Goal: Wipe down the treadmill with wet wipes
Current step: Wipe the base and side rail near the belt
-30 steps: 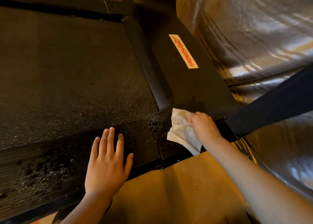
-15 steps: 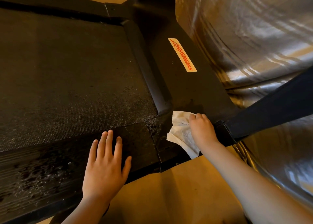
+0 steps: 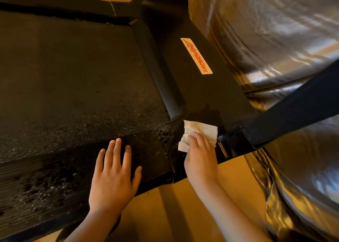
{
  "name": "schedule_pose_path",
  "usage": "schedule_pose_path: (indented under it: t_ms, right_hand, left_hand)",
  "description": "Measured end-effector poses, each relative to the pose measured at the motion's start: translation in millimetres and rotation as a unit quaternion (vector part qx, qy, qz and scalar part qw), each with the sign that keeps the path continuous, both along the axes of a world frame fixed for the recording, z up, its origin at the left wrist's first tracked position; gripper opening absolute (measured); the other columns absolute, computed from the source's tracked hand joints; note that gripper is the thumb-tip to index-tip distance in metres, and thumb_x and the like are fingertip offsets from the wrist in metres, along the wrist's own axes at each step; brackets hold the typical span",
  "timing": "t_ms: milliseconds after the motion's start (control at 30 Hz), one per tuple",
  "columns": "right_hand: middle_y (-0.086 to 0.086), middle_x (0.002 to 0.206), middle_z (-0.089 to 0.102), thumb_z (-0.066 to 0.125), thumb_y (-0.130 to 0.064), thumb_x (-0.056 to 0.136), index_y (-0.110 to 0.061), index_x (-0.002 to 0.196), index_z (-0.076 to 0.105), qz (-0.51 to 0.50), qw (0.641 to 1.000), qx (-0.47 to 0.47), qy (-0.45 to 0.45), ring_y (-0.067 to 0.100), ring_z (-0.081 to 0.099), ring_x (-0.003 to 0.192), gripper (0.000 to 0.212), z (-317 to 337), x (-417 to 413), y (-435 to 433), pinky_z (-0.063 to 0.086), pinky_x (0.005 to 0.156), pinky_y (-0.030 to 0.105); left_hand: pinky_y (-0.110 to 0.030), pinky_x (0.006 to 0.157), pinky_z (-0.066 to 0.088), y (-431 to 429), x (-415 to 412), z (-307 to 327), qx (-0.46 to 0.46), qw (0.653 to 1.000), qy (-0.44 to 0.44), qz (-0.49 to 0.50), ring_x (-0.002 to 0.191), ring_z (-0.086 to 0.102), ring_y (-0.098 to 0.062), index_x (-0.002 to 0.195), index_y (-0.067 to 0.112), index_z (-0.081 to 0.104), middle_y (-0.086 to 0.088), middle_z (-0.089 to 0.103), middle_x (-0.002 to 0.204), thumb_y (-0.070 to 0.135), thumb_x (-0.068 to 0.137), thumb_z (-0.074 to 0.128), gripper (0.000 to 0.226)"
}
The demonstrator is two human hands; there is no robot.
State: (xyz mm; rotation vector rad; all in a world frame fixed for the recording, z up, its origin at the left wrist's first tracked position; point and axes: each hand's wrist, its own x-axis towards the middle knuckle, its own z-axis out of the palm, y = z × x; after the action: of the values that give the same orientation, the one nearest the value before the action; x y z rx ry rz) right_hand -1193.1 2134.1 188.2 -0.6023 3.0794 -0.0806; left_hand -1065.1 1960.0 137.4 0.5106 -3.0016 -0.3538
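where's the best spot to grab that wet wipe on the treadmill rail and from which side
Take the wet wipe by its crumpled near-left edge, where folds lift off the side rail, coming down from above on the near side. The far part lies flat against the rail and looks harder to pinch. The right hand presses its fingers on that near part, so curling them would likely gather it.

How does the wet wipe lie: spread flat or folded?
Folded and creased, not flat: the wipe shows layered, doubled edges at its left side, where the right hand presses it down.

wipe (image 3: 200, 131) on treadmill (image 3: 201, 95), right of belt (image 3: 73, 76).
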Motion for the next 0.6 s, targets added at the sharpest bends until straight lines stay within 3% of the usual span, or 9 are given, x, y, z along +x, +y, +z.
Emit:
schedule_pose_path:
  t_ms: [100, 267, 400, 533, 600]
  right_hand:
    - [0.003, 0.146, 0.043, 0.062, -0.006, 0.089, -0.012, 0.139, 0.047, -0.012, 0.999, -0.04, -0.009, 0.022, 0.035, 0.139, 0.052, -3, -21, 5, 0.033, 0.114, 0.037]
    - [0.005, 0.155, 0.031, 0.035, -0.021, 0.103, -0.011, 0.147, 0.035, -0.01, 0.999, -0.039, -0.017, 0.019, 0.024, 0.144, 0.045, -15, -52, -4, 0.024, 0.117, 0.033]
    - [0.013, 0.161, 0.016, 0.0, -0.042, 0.094, -0.007, 0.153, 0.019, 0.014, 1.0, 0.014, -0.02, 0.025, 0.012, 0.149, 0.071, -31, -42, -20, 0.011, 0.122, 0.039]
    - [0.016, 0.158, 0.024, 0.017, -0.041, 0.098, -0.01, 0.151, 0.029, 0.064, 0.997, 0.047, 0.001, 0.031, 0.02, 0.147, 0.063, -42, -17, -18, 0.02, 0.118, 0.049]
    - [0.014, 0.16, 0.018, 0.015, -0.044, 0.099, -0.013, 0.153, 0.024, 0.09, 0.995, 0.047, -0.02, 0.03, 0.012, 0.149, 0.063, -43, -9, -10, 0.013, 0.119, 0.049]
  left_hand:
    - [-0.056, 0.112, 0.03, 1, 1, 0, -0.002, 1.0, -0.003, 0.001, 0.139, 0.036, -0.04, 0.134, 0.0, 0.055, -0.027, 0.041, 0.147, 0.051, 0.093, 0.029, 0.07]
    - [-0.056, 0.112, 0.03, 1, 0, -1, -0.011, 1.0, -0.003, 0.005, 0.139, 0.035, -0.04, 0.134, 0.0, 0.054, -0.027, 0.04, 0.147, 0.051, 0.093, 0.03, 0.07]
    - [-0.055, 0.112, 0.031, 1, 0, -1, -0.02, 1.0, -0.008, 0.009, 0.139, 0.037, -0.04, 0.134, 0.001, 0.054, -0.027, 0.041, 0.146, 0.051, 0.093, 0.03, 0.07]
    - [-0.055, 0.112, 0.03, 2, 0, 0, -0.023, 1.0, -0.007, 0.01, 0.138, 0.037, -0.04, 0.133, 0.001, 0.055, -0.027, 0.041, 0.146, 0.051, 0.092, 0.031, 0.069]
    - [-0.054, 0.112, 0.03, 2, 0, 0, -0.023, 1.0, -0.005, 0.009, 0.138, 0.037, -0.04, 0.133, 0.001, 0.055, -0.027, 0.041, 0.146, 0.051, 0.092, 0.031, 0.069]
